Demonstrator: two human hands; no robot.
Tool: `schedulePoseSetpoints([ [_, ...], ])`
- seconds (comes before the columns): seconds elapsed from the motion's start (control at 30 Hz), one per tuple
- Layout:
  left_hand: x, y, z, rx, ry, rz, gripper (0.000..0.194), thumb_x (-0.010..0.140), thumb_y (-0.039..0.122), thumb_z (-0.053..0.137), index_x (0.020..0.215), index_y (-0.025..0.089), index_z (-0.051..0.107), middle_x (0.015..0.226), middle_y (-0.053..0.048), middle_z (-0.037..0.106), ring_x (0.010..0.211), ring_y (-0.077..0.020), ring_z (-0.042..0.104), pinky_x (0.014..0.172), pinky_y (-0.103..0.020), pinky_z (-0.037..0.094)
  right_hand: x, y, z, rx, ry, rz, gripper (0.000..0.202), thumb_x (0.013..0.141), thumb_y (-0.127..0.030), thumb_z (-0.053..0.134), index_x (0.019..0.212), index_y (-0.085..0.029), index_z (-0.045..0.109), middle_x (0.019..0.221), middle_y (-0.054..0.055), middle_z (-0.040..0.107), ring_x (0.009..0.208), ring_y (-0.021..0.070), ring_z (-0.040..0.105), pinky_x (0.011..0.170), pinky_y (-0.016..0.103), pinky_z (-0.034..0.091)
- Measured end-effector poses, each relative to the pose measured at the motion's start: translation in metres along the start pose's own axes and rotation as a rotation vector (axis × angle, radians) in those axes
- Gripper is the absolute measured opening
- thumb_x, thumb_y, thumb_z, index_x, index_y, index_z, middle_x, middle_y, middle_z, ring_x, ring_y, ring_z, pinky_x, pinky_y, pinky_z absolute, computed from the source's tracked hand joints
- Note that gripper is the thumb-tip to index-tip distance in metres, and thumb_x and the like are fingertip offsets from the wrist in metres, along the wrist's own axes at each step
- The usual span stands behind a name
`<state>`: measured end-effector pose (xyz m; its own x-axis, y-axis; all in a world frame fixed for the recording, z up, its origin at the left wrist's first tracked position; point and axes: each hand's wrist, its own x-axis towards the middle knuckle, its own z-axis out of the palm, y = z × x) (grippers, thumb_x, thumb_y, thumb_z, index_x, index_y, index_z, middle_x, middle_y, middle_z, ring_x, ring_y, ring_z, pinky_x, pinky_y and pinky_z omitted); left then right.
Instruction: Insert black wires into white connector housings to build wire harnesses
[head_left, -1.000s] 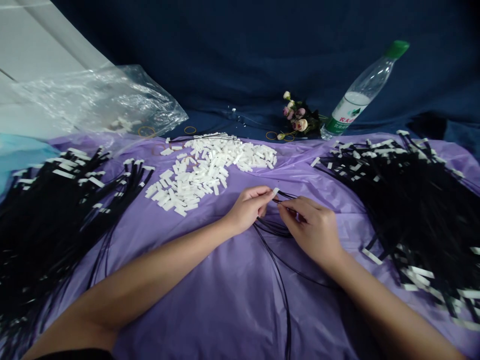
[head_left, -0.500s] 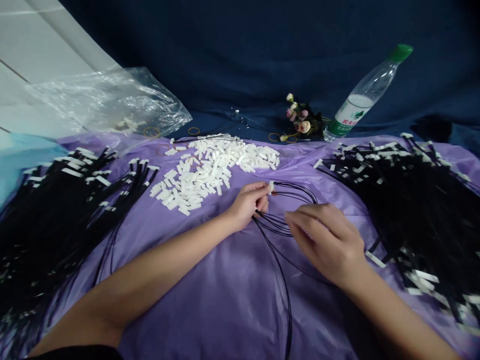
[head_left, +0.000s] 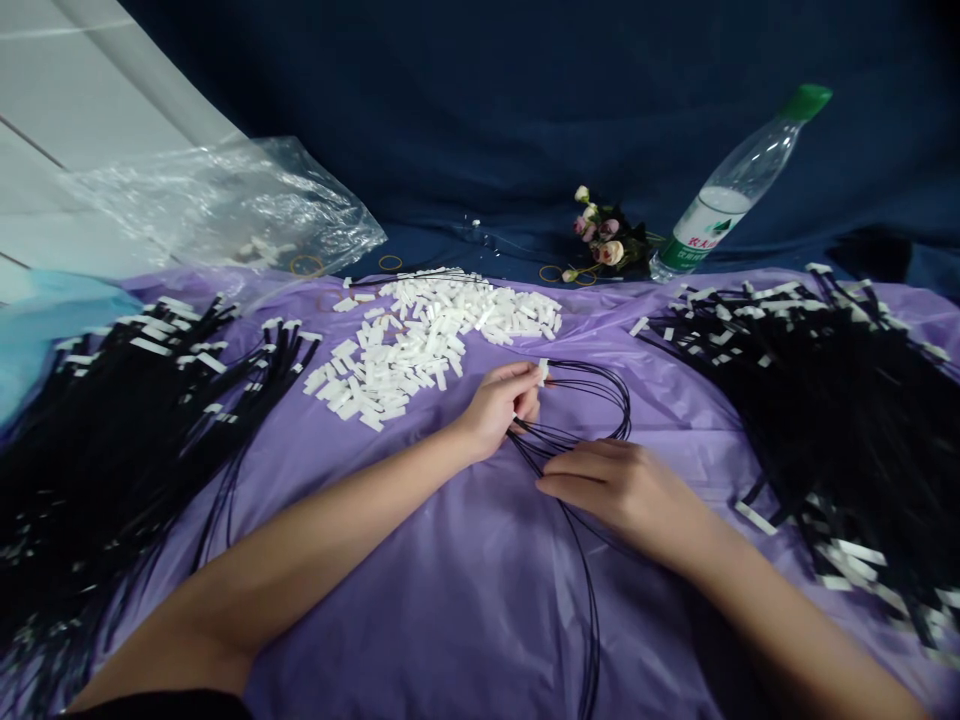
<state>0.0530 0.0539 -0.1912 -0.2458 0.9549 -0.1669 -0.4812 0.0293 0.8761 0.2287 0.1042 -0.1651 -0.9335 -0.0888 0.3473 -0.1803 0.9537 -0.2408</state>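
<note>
My left hand (head_left: 504, 405) pinches a white connector (head_left: 544, 372) at the end of a bundle of thin black wires (head_left: 628, 405). The wires curve round in a loop to the right and come back under the left fingers, where a second white piece (head_left: 514, 419) shows. My right hand (head_left: 611, 485) is closed around the lower strands of the bundle, a little below and right of the left hand. Its fingertips are partly hidden. Loose wire tails (head_left: 589, 610) hang down toward the near edge.
White connectors (head_left: 405, 350) lie heaped on the purple cloth (head_left: 420, 600). Piles of black wires flank it at left (head_left: 112, 450) and right (head_left: 840, 430). Behind are a clear plastic bag (head_left: 247, 200), artificial flowers (head_left: 604, 245), a tilted-looking bottle (head_left: 739, 190) and rubber bands (head_left: 390, 263).
My right hand has moved left and down onto the lower strands, near the left hand. The loop of wires now shows fully. My left hand keeps its pinch in nearly the same place.
</note>
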Motion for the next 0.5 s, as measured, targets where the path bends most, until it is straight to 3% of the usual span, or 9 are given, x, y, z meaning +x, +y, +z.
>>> schedulePoseSetpoints([
  [0.3, 0.0, -0.001, -0.002, 0.015, -0.006, -0.003, 0.023, 0.084, 0.034, 0.057, 0.073, 0.014, 0.052, 0.041, 0.009, 0.032, 0.037, -0.0059, 0.033, 0.043, -0.022, 0.024, -0.003, 0.008, -0.005, 0.361, 0.078, 0.15, 0.021, 0.093, -0.014, 0.05, 0.105, -0.019, 0.066, 0.102, 0.005, 0.07, 0.091, 0.0138, 0.066, 0.079, 0.027, 0.055],
  [0.4, 0.0, -0.002, -0.003, 0.036, 0.0, -0.007, 0.023, 0.083, 0.037, 0.058, 0.077, 0.015, 0.053, 0.042, 0.008, 0.033, 0.038, -0.0064, 0.033, 0.042, -0.022, 0.023, 0.0, 0.011, -0.008, 0.462, 0.195, 0.272, 0.017, 0.088, -0.015, 0.059, 0.102, -0.019, 0.068, 0.096, 0.005, 0.071, 0.091, 0.0145, 0.066, 0.079, 0.026, 0.055],
  [0.5, -0.001, -0.002, -0.003, 0.068, 0.024, -0.033, 0.025, 0.082, 0.04, 0.058, 0.079, 0.016, 0.054, 0.044, 0.008, 0.032, 0.038, -0.0066, 0.032, 0.041, -0.021, 0.022, 0.001, 0.016, -0.008, 0.653, 0.392, 0.494, 0.009, 0.087, -0.02, 0.061, 0.091, -0.019, 0.07, 0.087, 0.005, 0.07, 0.073, 0.0137, 0.066, 0.062, 0.024, 0.055],
])
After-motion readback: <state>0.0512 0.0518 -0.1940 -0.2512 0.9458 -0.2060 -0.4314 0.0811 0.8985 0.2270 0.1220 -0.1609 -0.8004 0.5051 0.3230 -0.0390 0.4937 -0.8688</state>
